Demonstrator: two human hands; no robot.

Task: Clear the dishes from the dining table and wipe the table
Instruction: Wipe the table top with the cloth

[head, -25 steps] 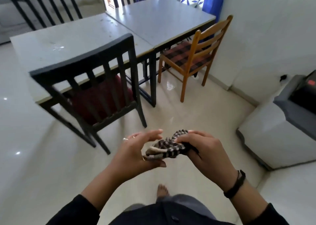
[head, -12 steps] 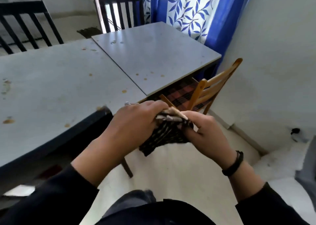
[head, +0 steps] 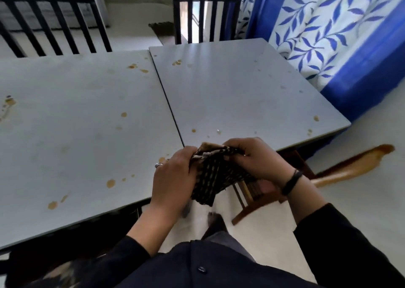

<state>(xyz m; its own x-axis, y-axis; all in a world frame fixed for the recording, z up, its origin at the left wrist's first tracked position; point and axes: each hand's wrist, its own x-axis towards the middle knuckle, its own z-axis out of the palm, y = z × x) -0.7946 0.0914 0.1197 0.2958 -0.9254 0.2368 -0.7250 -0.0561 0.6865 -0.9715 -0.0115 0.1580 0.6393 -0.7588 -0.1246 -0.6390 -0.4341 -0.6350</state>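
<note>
Two grey tabletops stand pushed together: the left table (head: 72, 121) and the right table (head: 243, 88). Brown spots and stains dot both, several near the left table's front edge; no dishes show on them. A dark checked cloth (head: 215, 173) hangs folded just off the near edge, by the seam between the tables. My left hand (head: 173, 178) grips its left side and my right hand (head: 256, 160) pinches its top right edge.
A wooden chair (head: 341, 171) is tucked under the right table beside me. Two black slatted chairs (head: 54, 24) (head: 207, 14) stand on the far side. A blue leaf-print curtain (head: 328, 29) hangs at the right. My foot shows on the white floor below.
I have come up to the table's near edge, and the view has tilted down onto the tabletops. Both hands kept hold of the cloth, which now hangs more unfolded.
</note>
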